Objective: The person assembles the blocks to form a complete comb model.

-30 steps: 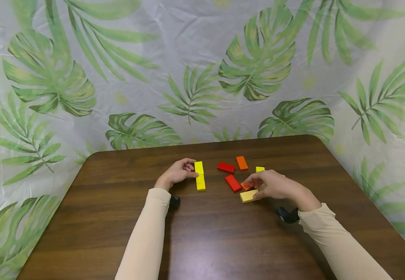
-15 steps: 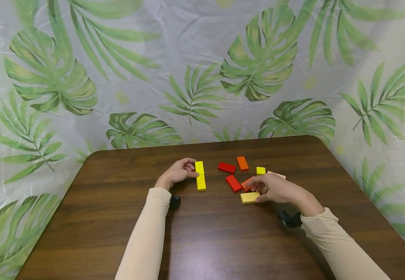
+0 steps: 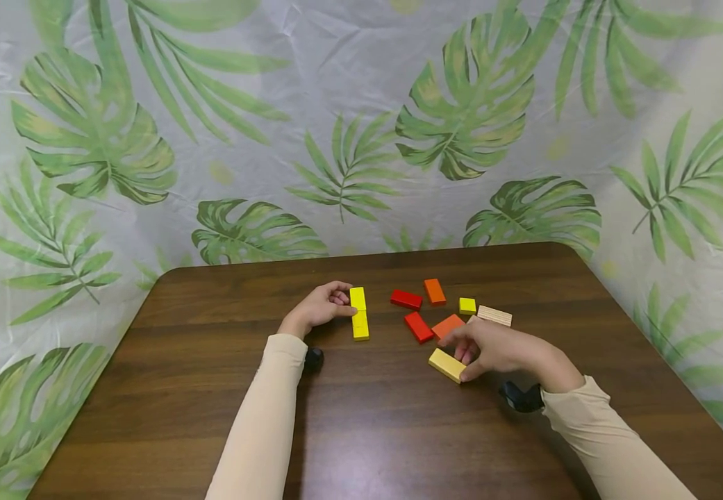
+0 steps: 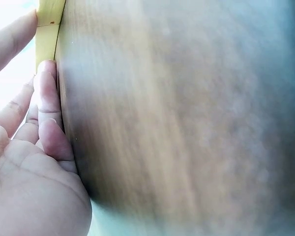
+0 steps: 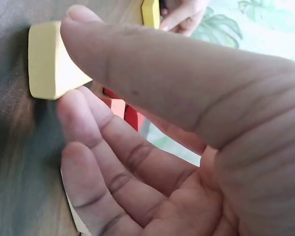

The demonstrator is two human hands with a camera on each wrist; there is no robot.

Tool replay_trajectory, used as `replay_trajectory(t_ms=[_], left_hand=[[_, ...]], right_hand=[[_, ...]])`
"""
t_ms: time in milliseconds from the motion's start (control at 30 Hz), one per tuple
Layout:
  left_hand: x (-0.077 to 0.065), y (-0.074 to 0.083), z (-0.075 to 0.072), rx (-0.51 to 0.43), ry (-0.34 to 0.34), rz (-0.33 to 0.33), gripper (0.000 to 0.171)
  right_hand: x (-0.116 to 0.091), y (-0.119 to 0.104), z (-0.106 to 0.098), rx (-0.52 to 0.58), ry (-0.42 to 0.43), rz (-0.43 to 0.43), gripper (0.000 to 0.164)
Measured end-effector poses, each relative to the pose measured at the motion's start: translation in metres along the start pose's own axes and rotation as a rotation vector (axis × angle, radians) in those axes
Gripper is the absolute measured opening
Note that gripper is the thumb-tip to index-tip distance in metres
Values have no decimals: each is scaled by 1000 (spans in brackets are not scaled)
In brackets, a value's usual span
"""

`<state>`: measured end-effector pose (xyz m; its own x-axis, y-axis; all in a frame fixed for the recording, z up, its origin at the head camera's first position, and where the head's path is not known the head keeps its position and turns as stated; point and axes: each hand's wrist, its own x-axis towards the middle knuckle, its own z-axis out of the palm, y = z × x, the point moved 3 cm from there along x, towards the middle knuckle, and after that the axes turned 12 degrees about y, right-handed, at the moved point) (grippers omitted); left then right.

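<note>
In the head view two bright yellow blocks, a far one (image 3: 358, 298) and a near one (image 3: 360, 328), lie end to end in a line. My left hand (image 3: 319, 310) rests beside them, its thumb touching their left side near the seam and its other fingers loosely curled. In the left wrist view, fingertips meet the yellow edge (image 4: 47, 40). My right hand (image 3: 503, 348) pinches the right end of a pale yellow block (image 3: 445, 364), which lies slanted low over the table. The right wrist view shows the thumb across this block (image 5: 43, 61) and a fingertip under its lower edge.
Around the right hand lie two red blocks, one farther (image 3: 406, 300) and one nearer (image 3: 419, 327), and two orange ones (image 3: 435, 292). A small yellow block (image 3: 467, 306) and a plain wood block (image 3: 495, 317) sit behind the hand. Leaf-printed cloth (image 3: 361, 125) hangs behind the brown table (image 3: 167, 389).
My right hand has drawn the pale yellow block's right end toward me, so it now slants. The small yellow and plain wood blocks show more. My left hand stays put.
</note>
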<state>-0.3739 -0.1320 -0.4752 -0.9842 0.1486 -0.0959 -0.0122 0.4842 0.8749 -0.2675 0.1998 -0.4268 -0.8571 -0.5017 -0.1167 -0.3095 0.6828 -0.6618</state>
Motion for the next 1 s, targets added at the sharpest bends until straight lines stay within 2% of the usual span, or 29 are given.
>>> replay_trajectory(t_ms=[167,467,733,1000], left_hand=[[-1,1,0,-9,3,-3,57],[1,0,1,1,5,13,57],[1,-1,1,1,3,9,58],[2,-1,1,2,5,0,57]], right_hand=[[-3,3,3,37,-26,6,63],[-2,17,9,235,-135,-7,77],[1,21,15,218,-87,-33,78],[4,22,17,195,-39,-65,64]])
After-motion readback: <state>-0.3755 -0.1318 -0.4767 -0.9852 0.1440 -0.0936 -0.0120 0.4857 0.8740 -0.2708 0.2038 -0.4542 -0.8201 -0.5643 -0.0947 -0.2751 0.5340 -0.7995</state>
